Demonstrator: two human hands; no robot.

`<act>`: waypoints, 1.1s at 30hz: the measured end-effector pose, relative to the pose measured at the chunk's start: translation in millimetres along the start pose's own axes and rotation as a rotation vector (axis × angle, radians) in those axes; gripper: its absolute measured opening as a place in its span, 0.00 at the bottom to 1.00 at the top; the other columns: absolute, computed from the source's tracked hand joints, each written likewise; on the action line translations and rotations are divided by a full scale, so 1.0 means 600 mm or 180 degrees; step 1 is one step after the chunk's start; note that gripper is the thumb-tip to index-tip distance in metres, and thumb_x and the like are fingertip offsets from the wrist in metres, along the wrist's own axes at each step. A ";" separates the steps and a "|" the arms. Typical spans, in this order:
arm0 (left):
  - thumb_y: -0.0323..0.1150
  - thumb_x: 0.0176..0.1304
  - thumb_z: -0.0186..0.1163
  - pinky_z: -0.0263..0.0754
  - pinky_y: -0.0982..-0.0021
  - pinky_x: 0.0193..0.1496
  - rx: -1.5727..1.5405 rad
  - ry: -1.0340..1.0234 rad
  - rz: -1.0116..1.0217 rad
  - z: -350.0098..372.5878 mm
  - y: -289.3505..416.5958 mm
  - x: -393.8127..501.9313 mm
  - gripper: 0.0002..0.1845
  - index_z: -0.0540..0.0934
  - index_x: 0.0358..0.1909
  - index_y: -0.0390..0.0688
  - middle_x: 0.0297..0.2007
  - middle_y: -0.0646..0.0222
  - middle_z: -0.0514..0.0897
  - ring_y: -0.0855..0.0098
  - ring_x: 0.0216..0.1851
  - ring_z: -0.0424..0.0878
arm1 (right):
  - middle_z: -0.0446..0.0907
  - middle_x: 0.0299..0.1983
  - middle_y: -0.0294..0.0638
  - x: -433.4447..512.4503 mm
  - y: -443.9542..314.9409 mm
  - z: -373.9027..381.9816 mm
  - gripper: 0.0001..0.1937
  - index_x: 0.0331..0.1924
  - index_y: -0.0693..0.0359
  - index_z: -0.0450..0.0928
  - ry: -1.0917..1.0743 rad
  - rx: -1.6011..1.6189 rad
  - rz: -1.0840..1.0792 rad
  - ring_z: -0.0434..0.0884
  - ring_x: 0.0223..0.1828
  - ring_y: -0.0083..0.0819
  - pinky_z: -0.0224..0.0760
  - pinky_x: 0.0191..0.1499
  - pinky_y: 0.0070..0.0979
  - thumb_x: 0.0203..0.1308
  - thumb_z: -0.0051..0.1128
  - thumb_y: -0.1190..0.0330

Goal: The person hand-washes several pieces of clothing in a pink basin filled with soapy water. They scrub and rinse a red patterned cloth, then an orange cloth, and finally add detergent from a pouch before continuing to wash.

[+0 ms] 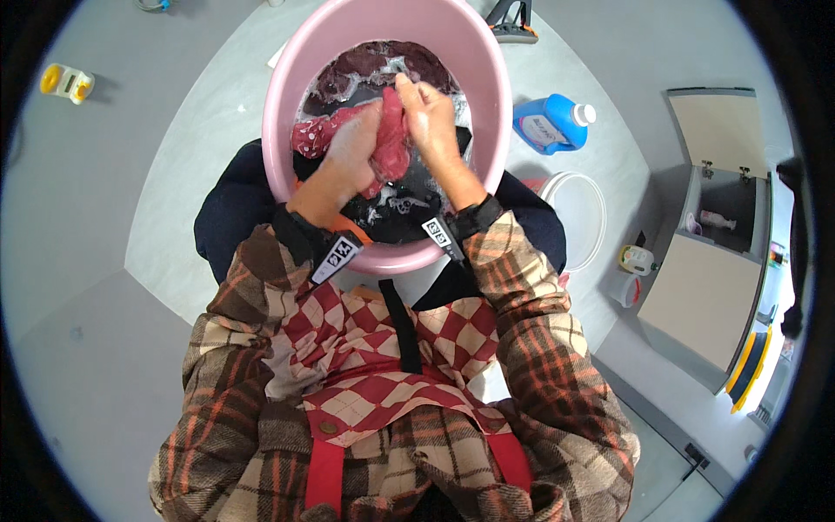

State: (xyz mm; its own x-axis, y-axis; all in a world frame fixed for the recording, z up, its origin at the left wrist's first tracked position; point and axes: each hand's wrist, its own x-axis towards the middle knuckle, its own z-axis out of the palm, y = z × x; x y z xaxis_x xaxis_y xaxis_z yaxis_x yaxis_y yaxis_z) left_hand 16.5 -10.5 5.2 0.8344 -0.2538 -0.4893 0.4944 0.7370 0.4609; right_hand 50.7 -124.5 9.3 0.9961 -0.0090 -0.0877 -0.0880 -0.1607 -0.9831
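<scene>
A pink plastic tub [386, 261] stands before me between my knees, with dark, sudsy water and laundry in it. Over the water, my left hand [355, 140] grips a wet red cloth [391, 147] printed partly with white dots. My right hand [430, 117] holds the same cloth beside it, close to my left hand. Foam clings to both hands. Dark maroon fabric [424, 62] lies at the far side of the tub. Black fabric [398, 225] with a pale print lies at the near side, where a bit of orange material [352, 228] also shows.
Right of the tub stand a blue detergent bottle [551, 124] and a white-rimmed bucket [577, 222]. A brush-like tool [514, 32] lies beyond them. Farther right is a cabinet [704, 293] with one door raised. A yellow and white container [67, 83] is at the far left.
</scene>
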 end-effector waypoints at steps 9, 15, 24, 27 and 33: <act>0.42 0.63 0.51 0.73 0.71 0.35 -0.0545 -0.1212 -0.0986 -0.032 0.020 0.014 0.13 0.74 0.39 0.43 0.33 0.70 0.78 0.75 0.31 0.77 | 0.74 0.19 0.41 -0.065 -0.029 0.052 0.03 0.28 0.58 0.73 0.0196 -0.3154 -0.2319 0.77 0.22 0.36 0.67 0.23 0.28 0.50 0.54 0.70; 0.43 0.66 0.44 0.70 0.73 0.30 0.0252 0.0310 0.0046 0.004 -0.021 0.000 0.16 0.73 0.42 0.41 0.33 0.73 0.77 0.80 0.30 0.75 | 0.67 0.14 0.36 -0.058 -0.035 0.060 0.05 0.19 0.53 0.69 0.0810 -0.2075 -0.3028 0.72 0.14 0.32 0.64 0.14 0.30 0.47 0.52 0.69; 0.37 0.66 0.43 0.72 0.71 0.42 -0.1151 -0.2624 -0.0531 -0.028 -0.027 0.026 0.14 0.72 0.42 0.38 0.37 0.69 0.77 0.74 0.38 0.76 | 0.71 0.14 0.40 -0.076 -0.039 0.059 0.08 0.21 0.56 0.70 0.0790 -0.2882 -0.2858 0.74 0.16 0.34 0.65 0.16 0.32 0.52 0.48 0.65; 0.36 0.65 0.45 0.73 0.71 0.41 -0.0439 -0.0912 -0.0271 -0.016 -0.031 0.013 0.12 0.74 0.39 0.38 0.36 0.69 0.78 0.73 0.37 0.77 | 0.70 0.13 0.43 -0.054 -0.019 0.041 0.13 0.20 0.60 0.73 0.0594 -0.2486 -0.2415 0.74 0.16 0.38 0.66 0.22 0.34 0.56 0.47 0.63; 0.36 0.64 0.48 0.73 0.73 0.43 -0.0189 -0.0307 0.0019 0.016 0.001 -0.025 0.11 0.75 0.40 0.41 0.37 0.67 0.79 0.73 0.38 0.78 | 0.76 0.24 0.42 -0.003 0.014 -0.026 0.23 0.29 0.63 0.76 -0.0489 0.0557 0.0445 0.74 0.26 0.26 0.67 0.32 0.26 0.64 0.38 0.51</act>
State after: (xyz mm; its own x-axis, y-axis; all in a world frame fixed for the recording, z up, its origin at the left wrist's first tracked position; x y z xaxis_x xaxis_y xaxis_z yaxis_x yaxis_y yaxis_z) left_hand 6.7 -12.1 19.7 0.8583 -0.3061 -0.4119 0.4764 0.7738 0.4175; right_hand 48.5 -141.1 3.5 0.9629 0.1330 -0.2347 -0.2375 0.0048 -0.9714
